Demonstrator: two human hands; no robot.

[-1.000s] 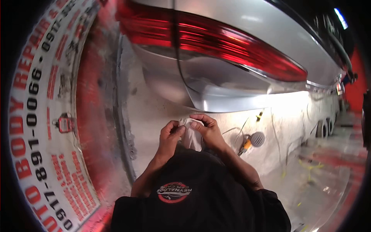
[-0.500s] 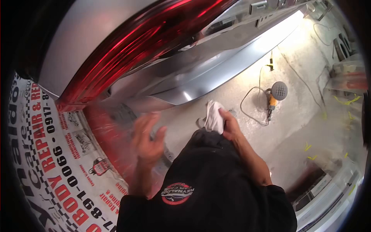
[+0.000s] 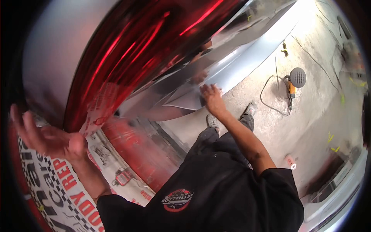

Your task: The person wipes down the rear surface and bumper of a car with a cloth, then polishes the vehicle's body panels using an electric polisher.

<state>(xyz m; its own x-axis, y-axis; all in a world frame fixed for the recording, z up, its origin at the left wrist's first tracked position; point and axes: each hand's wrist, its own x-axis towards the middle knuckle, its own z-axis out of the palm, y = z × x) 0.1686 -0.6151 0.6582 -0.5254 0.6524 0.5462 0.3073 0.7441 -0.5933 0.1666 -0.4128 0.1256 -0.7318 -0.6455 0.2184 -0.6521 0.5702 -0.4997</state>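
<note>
Step in hand, as judged: work by hand on the car's lower rear panel. The right hand [image 3: 215, 102] is at the silver bumper [image 3: 247, 63], below the red tail light [image 3: 129, 50]. Its fingers are extended, close together, and appear to lie against the surface. A scrap of pale material [image 3: 220, 92] shows just beside them; whether the palm covers more of it, or the fingers grip it, cannot be told.

The left hand [image 3: 52, 142] is raised at the left, near the end of the tail light, palm turned up and fingers spread. It is blurred; no object is visible in it, and contact with the bodywork cannot be confirmed.

The bumper runs from near the shoes [image 3: 212, 121] towards the far right, under bright light. A power tool with a round pad [image 3: 291, 91] lies on the concrete floor [image 3: 247, 94] to the right, apart from both hands.

In this inspector's judgement, the next move calls for a flat palm, light even pressure and the pale material kept between skin and finish.
</note>
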